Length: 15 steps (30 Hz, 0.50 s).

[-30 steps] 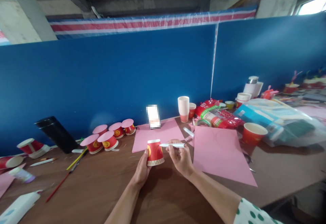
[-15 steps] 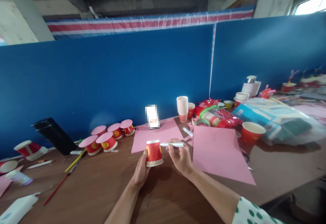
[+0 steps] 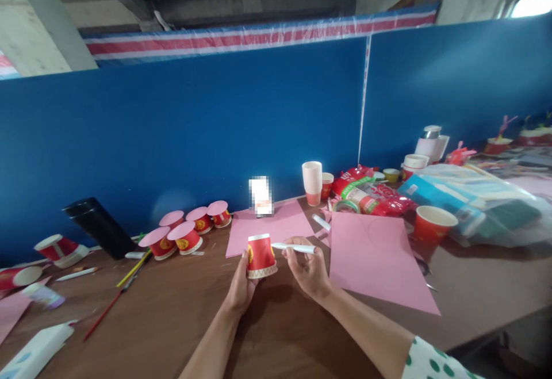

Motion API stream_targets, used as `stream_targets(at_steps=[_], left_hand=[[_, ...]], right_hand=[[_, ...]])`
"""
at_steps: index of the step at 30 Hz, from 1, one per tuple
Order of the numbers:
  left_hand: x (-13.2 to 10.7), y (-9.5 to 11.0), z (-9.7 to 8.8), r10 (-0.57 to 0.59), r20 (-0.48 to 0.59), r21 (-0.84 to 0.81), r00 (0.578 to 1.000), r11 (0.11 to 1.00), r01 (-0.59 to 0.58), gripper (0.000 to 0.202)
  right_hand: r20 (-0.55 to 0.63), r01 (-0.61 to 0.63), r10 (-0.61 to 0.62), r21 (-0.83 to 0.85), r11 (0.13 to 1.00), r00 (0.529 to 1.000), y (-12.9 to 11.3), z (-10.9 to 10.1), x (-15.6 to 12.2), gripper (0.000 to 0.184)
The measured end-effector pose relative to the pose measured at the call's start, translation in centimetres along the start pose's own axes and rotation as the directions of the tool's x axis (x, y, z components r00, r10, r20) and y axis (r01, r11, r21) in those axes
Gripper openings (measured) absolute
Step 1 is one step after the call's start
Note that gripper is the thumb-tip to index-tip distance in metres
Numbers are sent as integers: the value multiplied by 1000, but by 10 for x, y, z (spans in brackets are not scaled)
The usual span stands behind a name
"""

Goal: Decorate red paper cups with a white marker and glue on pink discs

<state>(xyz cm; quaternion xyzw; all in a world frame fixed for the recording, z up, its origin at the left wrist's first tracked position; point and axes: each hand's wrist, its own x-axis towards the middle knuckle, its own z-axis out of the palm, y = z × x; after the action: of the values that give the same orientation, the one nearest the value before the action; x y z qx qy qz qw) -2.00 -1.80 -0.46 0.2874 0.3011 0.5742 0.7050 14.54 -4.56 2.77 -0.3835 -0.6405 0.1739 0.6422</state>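
Observation:
An upside-down red paper cup (image 3: 261, 257) with a zigzag line around its lower rim is in my left hand (image 3: 242, 287), whose fingers wrap its left side. My right hand (image 3: 309, 268) grips a white marker pen (image 3: 297, 248) between thumb and fingers. The pen lies nearly level, its tip pointing left at the cup's right side; whether it touches the cup I cannot tell. Behind the cup are pink paper sheets (image 3: 276, 226), and another pink sheet (image 3: 371, 258) lies to the right of my right hand.
Several red cups topped with pink discs (image 3: 183, 230) stand at left, near a black bottle (image 3: 101, 226) and a paintbrush (image 3: 103, 313). At right are stacked white cups (image 3: 312, 183), a red plastic packet (image 3: 371, 192), scissors (image 3: 425, 270) and an orange-red cup (image 3: 434, 225).
The view has shifted slightly, so most of the table appears moved a little to the right. Both hands keep their holds on the cup and the pen.

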Motion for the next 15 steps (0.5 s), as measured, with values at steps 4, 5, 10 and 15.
stream_targets(at_steps=[4, 5, 10, 15], left_hand=[[-1, 1, 3, 34, 22, 31, 999, 999, -34, 43], [-1, 0, 3, 44, 28, 40, 999, 998, -45, 43], [0, -1, 1, 87, 48, 71, 995, 993, -90, 40], [0, -1, 1, 101, 50, 93, 994, 990, -106, 40]], right_hand=[[27, 43, -43, -4, 999, 999, -3, 1, -4, 8], [37, 56, -55, -17, 998, 998, -3, 2, -5, 8], [88, 140, -135, -54, 989, 987, 0, 5, -8, 10], [139, 222, -213, -50, 974, 967, 2, 7, -8, 13]])
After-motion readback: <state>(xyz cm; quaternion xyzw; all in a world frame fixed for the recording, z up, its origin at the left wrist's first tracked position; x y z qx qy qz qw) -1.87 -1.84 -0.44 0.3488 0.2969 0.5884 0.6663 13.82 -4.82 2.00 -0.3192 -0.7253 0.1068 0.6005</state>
